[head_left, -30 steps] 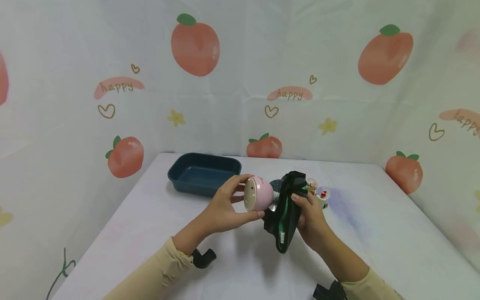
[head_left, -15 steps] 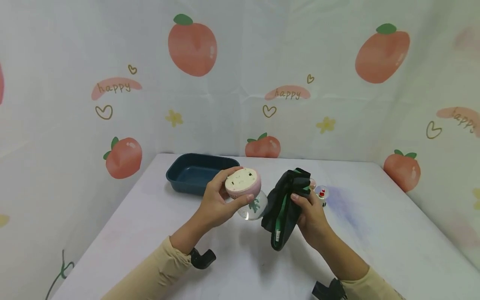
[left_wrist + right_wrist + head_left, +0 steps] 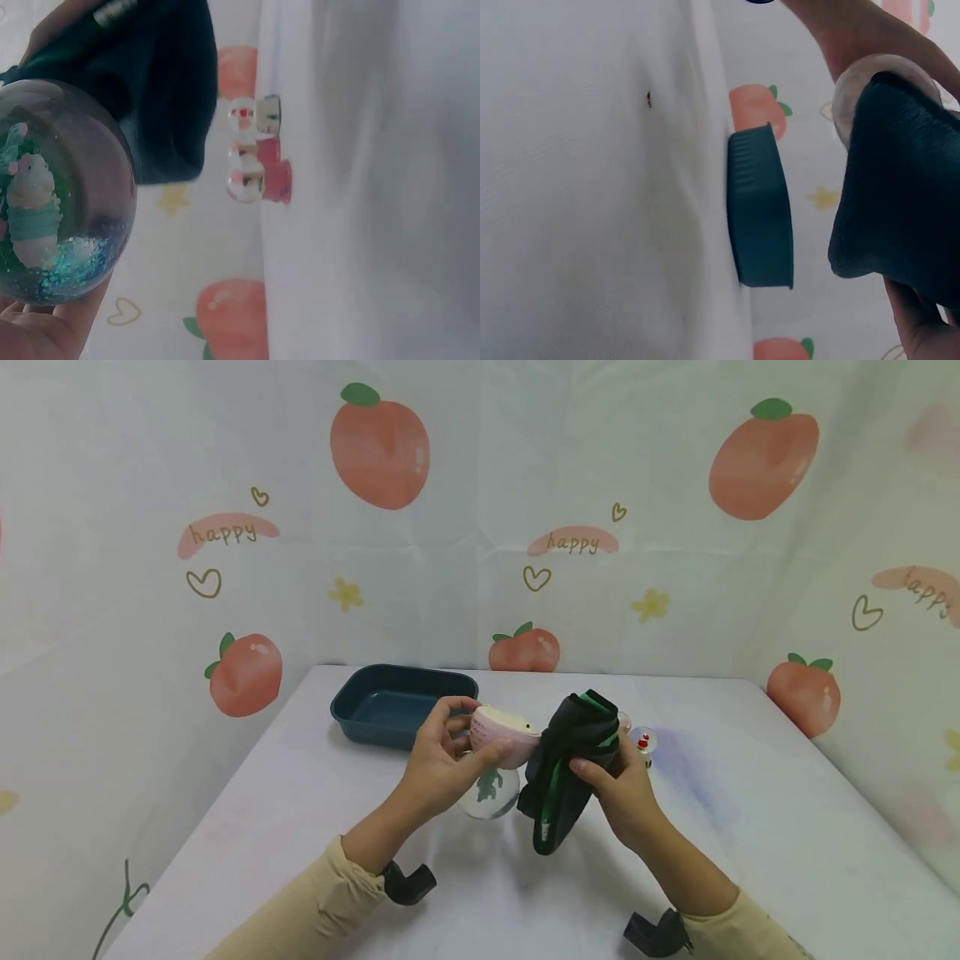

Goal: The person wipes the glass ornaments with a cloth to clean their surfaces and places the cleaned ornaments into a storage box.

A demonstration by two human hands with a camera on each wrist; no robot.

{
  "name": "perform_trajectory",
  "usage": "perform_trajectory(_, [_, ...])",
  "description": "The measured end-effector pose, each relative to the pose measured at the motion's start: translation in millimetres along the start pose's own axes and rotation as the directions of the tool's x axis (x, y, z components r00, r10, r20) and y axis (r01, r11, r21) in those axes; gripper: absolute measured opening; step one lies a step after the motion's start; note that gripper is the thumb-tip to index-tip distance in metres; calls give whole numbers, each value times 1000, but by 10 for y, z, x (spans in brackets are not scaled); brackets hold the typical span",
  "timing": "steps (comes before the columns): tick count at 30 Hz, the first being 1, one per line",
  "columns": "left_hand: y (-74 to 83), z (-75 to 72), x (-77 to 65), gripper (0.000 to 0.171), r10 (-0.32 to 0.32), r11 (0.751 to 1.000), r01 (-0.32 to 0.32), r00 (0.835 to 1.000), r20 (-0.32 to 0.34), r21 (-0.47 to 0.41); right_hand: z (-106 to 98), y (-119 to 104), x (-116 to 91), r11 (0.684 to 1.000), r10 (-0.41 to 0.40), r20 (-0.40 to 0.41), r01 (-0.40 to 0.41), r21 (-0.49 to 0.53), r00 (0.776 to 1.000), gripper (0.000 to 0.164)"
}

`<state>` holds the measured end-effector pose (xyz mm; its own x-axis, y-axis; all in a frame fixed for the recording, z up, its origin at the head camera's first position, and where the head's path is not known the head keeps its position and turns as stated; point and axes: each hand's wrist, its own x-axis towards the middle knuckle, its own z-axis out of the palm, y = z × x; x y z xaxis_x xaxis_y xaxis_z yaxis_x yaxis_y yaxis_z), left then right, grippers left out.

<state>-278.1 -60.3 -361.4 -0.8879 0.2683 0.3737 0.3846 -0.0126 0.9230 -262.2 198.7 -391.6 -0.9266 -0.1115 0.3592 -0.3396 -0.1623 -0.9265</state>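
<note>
My left hand [image 3: 438,768] grips a snow globe by its pink base [image 3: 497,735], turned so the clear globe [image 3: 489,793] hangs below. In the left wrist view the globe [image 3: 67,195] holds a small figure in a turquoise band and blue glitter. My right hand [image 3: 626,793] holds a folded dark green cloth [image 3: 566,768], thumb on the near side. In the head view the cloth is close to the base's right side; whether they touch I cannot tell. The right wrist view shows the cloth [image 3: 900,187] partly covering the globe.
A dark blue rectangular tray [image 3: 360,727] stands at the back left of the white table. Behind my right hand are small snow globes [image 3: 643,740], partly hidden; the left wrist view shows several with white and pink bases [image 3: 277,180]. A fruit-patterned cloth hangs behind the table.
The snow globe has been tipped from base facing left to base up, its globe swinging down and coming away from the cloth. The cloth has shifted slightly left and tilted.
</note>
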Motion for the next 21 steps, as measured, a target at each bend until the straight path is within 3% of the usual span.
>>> perform_trajectory(6, [17,58,-28,55,-58,998,58,998,36,19,17,54,1,973,-175,119,190,-130,977,56])
perform_trajectory(10, [39,90,-43,54,-113,993,111,993,39,49,32,79,-2,952,-223,191,256,-170,956,59])
perform_trajectory(15, [32,125,-50,50,-167,983,165,986,12,78,72,102,-6,930,-214,219,267,-251,952,57])
perform_trajectory(19, [19,120,-58,40,-178,975,180,984,-29,131,100,110,-15,929,-169,183,218,-298,969,48])
perform_trajectory(21, [15,103,-63,41,-173,975,173,985,-8,142,109,111,-15,935,-133,158,176,-309,979,45])
